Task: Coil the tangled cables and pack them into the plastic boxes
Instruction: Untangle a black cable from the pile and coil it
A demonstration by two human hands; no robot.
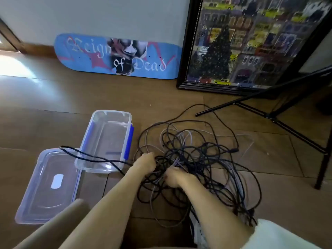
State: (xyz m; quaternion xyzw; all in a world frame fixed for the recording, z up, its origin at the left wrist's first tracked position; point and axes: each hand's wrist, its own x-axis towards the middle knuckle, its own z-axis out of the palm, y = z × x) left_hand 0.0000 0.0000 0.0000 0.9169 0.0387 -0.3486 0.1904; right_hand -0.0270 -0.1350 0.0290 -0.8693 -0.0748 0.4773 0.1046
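Observation:
A tangled heap of black and pale grey cables (197, 155) lies on the wooden floor at centre right. My left hand (145, 163) is at the heap's left edge, fingers curled into the strands. My right hand (173, 177) is buried in the middle of the heap, fingers curled round cables. One black cable end (86, 156) runs left across the near corner of a clear plastic box (93, 139) with blue clips, which stands empty. Its clear lid (36, 203) lies flat on the floor to the left.
A blue skateboard deck (89, 60) leans on the wall at the back. A large framed picture (186, 51) stands at the right. Black tripod legs (251, 97) cross the floor behind the cables, and a dark furniture leg (323, 169) stands at the far right.

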